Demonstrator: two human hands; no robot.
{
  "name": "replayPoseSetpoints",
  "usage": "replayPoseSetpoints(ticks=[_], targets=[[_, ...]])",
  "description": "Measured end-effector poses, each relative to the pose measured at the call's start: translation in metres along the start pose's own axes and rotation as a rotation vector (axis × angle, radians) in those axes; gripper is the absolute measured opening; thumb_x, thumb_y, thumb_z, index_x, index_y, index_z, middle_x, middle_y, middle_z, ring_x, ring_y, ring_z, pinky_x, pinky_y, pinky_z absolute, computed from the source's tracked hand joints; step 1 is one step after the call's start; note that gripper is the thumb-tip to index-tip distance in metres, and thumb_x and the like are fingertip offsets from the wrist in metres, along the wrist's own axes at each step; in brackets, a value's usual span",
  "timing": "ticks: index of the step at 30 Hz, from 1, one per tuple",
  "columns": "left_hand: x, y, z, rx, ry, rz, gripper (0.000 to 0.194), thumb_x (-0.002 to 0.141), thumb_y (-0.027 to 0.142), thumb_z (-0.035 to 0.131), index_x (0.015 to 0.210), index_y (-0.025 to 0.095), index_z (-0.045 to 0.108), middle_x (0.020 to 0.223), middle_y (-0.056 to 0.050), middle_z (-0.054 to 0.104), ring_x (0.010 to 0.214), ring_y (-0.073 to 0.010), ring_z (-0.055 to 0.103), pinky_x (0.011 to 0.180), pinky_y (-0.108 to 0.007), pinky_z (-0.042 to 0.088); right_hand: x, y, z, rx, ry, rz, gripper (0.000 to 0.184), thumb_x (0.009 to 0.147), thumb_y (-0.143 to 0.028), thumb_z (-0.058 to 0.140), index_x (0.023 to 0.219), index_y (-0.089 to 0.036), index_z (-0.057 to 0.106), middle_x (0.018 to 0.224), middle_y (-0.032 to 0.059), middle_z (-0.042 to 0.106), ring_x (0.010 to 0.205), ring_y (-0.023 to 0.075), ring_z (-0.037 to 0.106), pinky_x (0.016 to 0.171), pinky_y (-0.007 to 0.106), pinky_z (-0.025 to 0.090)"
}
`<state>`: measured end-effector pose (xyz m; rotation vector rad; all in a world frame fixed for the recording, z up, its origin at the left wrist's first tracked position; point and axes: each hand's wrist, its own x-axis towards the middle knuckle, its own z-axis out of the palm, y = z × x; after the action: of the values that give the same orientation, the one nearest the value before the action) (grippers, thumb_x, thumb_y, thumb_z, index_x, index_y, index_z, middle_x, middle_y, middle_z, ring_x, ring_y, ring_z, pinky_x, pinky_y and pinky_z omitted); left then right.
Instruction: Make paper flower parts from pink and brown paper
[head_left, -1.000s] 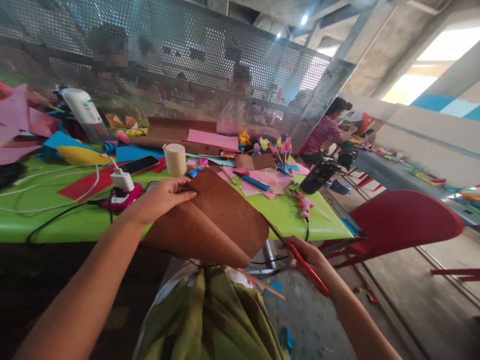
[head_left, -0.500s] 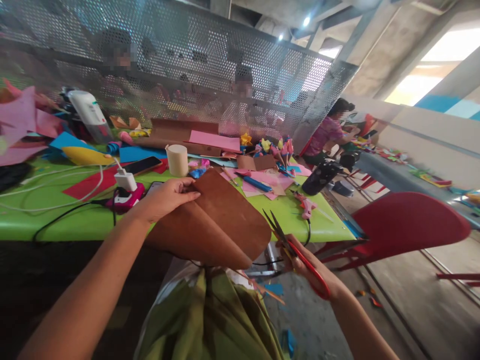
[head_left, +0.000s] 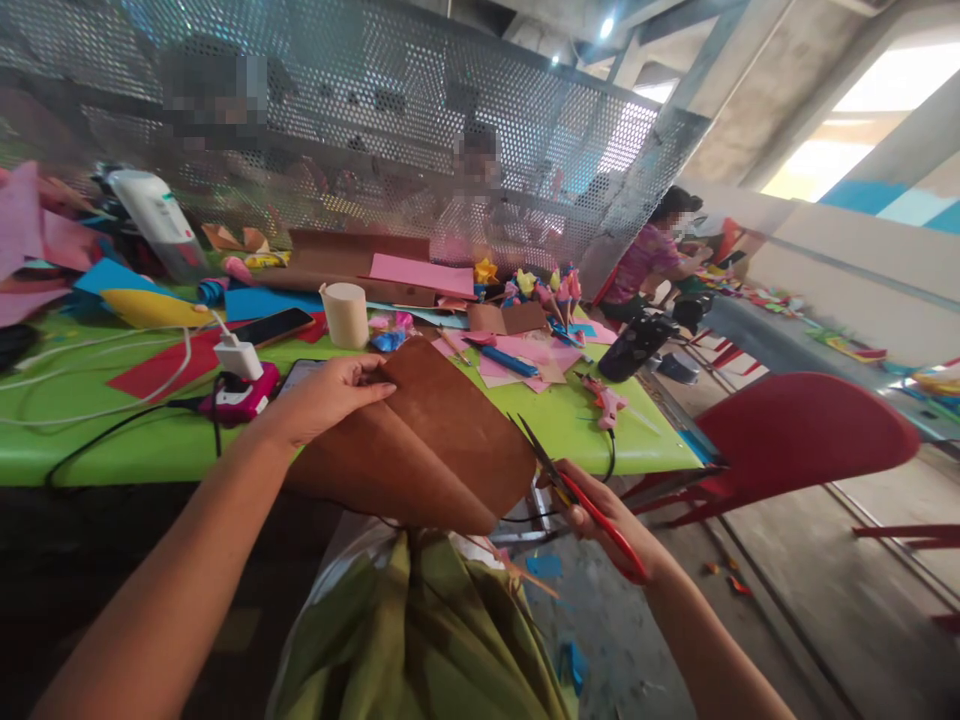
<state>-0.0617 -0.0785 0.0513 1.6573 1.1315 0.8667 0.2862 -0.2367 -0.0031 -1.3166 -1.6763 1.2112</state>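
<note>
A brown sheet of paper (head_left: pixel 457 420), folded over on itself, hangs across the near edge of the table above my lap. My left hand (head_left: pixel 345 395) pinches its upper left edge between thumb and fingers. In my right hand (head_left: pixel 592 500) is a pair of red-handled scissors (head_left: pixel 600 520), with my fingers wrapped around the handles. The dark blades point up and to the left, beside the paper's right edge; whether they touch it I cannot tell.
On the green table (head_left: pixel 420 365) lie a pink glue gun (head_left: pixel 606 402), a roll of cream tape (head_left: pixel 346 315), a magenta power adapter (head_left: pixel 244 395) and paper flowers (head_left: pixel 551 290). A red chair (head_left: pixel 810 430) stands at right. A perforated metal screen (head_left: pixel 390 130) rises behind; people sit beyond.
The scissors and my right hand have moved slightly left, and the blades look closer together. My left hand keeps its hold on the brown paper. The view has shifted a little.
</note>
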Motion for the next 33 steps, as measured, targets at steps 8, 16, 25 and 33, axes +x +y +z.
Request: replayPoseSetpoints(ticks=[8,16,25,33], targets=[[0.0,0.0,0.002,-0.001,-0.047,0.004,0.039,0.068,0.045,0.073,0.099,0.021,0.07,0.096,-0.005,0.074,0.093,-0.0248,0.066,0.079,-0.036,0.051,0.002,-0.006,0.001,-0.026,0.003,-0.015,0.066,0.078,-0.072,0.058,0.114,-0.018,0.06,0.078,-0.0001,0.047,0.064,0.0136,0.037,0.053,0.023,0.032],[-0.001,0.001,0.002,-0.014,-0.042,-0.004,0.042,0.068,0.045,0.074,0.101,0.02,0.07,0.098,-0.006,0.074,0.094,-0.0246,0.065,0.079,-0.036,0.051,0.003,-0.006,0.003,-0.023,0.02,0.007,0.068,0.075,-0.075,0.059,0.11,-0.017,0.06,0.072,-0.0021,0.044,0.059,0.0123,0.035,0.051,0.023,0.03],[0.0,0.0,0.002,-0.018,-0.048,0.002,0.034,0.067,0.045,0.075,0.09,0.02,0.069,0.092,-0.004,0.073,0.092,-0.0239,0.065,0.078,-0.035,0.05,0.005,0.0,0.003,-0.018,0.056,0.002,0.065,0.072,-0.073,0.064,0.107,-0.018,0.063,0.069,-0.0017,0.046,0.057,0.012,0.038,0.046,0.021,0.03],[-0.001,0.006,0.002,0.012,-0.064,0.021,0.029,0.068,0.044,0.073,0.087,0.022,0.069,0.087,-0.002,0.072,0.09,-0.0234,0.064,0.078,-0.034,0.05,0.007,0.006,0.002,-0.044,0.113,0.011,0.059,0.069,-0.065,0.071,0.103,-0.017,0.066,0.072,-0.001,0.053,0.058,0.0125,0.044,0.05,0.023,0.037]])
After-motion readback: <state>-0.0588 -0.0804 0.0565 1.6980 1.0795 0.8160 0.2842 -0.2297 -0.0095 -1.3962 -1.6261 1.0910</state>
